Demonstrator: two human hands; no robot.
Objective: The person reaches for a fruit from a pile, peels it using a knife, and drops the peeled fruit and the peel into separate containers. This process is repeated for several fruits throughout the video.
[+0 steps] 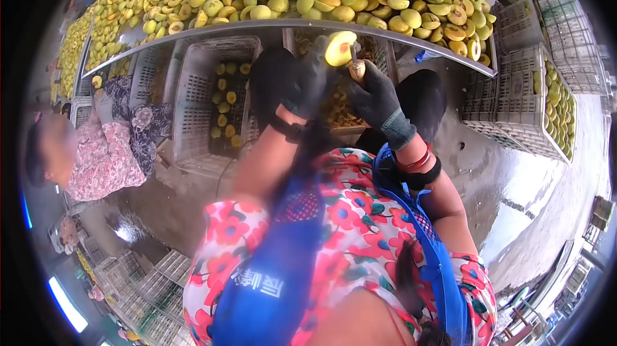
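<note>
Both my hands wear dark gloves and meet in front of me, just below the metal table's edge. My left hand [307, 79] is blurred, its fingers closed round the side of a yellow-green fruit half [340, 49] whose cut face shows a brown centre. In my right hand [376, 92] is a small tool with a wooden handle [357, 71], gripped in closed fingers. Its dark metal end touches or nearly touches the right side of the fruit. Beneath my hands, a crate [350, 130] holds brownish scraps.
Many cut fruits [283, 4] cover the metal table [257, 24] ahead. A grey crate [193, 101] with some fruit stands at left, near a seated person [106, 153]. Stacked crates [514, 95] with fruit stand at right on the wet floor [495, 179].
</note>
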